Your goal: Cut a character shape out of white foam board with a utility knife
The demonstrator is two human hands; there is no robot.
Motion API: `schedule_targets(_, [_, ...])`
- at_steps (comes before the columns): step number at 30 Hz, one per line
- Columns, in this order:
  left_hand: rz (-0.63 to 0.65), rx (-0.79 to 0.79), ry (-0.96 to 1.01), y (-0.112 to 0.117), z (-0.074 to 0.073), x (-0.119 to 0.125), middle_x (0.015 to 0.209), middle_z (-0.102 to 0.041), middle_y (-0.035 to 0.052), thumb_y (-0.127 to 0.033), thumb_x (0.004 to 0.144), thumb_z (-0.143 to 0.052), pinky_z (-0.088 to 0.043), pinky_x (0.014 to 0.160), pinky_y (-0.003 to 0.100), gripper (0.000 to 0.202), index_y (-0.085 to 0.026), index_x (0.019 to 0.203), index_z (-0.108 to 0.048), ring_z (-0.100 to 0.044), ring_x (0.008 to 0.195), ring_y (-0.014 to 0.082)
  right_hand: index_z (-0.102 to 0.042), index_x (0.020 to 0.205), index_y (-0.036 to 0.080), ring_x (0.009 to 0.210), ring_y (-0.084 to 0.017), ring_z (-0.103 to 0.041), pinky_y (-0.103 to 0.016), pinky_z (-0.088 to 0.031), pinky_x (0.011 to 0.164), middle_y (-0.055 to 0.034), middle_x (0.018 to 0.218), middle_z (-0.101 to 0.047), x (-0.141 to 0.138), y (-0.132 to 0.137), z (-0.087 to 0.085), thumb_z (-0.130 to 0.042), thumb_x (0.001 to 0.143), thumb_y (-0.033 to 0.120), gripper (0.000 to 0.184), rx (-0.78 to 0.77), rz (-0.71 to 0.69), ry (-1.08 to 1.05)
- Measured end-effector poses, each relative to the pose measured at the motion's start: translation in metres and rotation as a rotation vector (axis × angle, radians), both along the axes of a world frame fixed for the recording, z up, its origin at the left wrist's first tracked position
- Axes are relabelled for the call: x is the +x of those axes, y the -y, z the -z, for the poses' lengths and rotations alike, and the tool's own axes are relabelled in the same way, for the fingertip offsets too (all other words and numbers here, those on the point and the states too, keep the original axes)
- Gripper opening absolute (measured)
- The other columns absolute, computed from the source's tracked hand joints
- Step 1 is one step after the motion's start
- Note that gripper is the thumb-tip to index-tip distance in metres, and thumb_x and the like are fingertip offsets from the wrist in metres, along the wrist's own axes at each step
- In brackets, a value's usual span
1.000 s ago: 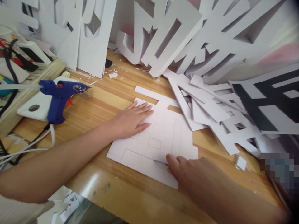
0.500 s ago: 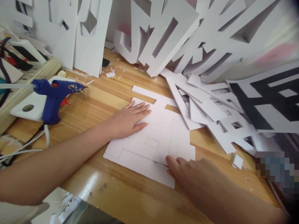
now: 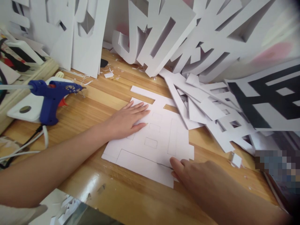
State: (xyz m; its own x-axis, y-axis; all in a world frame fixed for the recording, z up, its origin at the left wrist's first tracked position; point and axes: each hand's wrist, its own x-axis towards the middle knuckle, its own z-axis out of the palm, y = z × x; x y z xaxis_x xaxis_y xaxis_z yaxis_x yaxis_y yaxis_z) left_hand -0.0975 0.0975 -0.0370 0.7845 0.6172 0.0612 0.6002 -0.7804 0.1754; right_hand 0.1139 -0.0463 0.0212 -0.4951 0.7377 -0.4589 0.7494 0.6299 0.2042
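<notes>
A white foam board sheet lies on the wooden table, with pencilled rectangles and a long line near its front edge. Spread flat on its left part, my left hand presses it down with the fingers apart. My right hand is closed around a craft knife; only its thin blade shows, and the handle is hidden in the fist. The blade's tip touches the sheet on the long line, close to the right front corner. Notches are cut out of the sheet's far edge.
On the left, a blue glue gun rests on a white stand with cables. Cut white letter shapes lean along the back. Loose board pieces are piled at right, beside a black-and-white patterned sheet. A small white block lies nearby.
My right hand has drawn the knife a little to the right along the pencilled line. My left hand stays in place on the sheet. The whole view has shifted slightly.
</notes>
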Motion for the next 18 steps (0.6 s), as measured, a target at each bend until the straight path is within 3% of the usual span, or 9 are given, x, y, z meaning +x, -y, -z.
schedule_targets(18, [0.003,0.006,0.016,-0.002,0.002,0.001,0.144,-0.03,0.0049,-0.045,0.094,-0.024,-0.005,0.111,0.036,0.053,-0.014,0.136,-0.034,-0.019,0.135,0.0151,-0.048,0.081,0.023,0.04,-0.012,-0.044,-0.031,-0.009,0.038,0.0035,0.057,-0.052,0.016,0.007,0.002,-0.06,0.06,-0.002,0.035,0.029,0.04,-0.067])
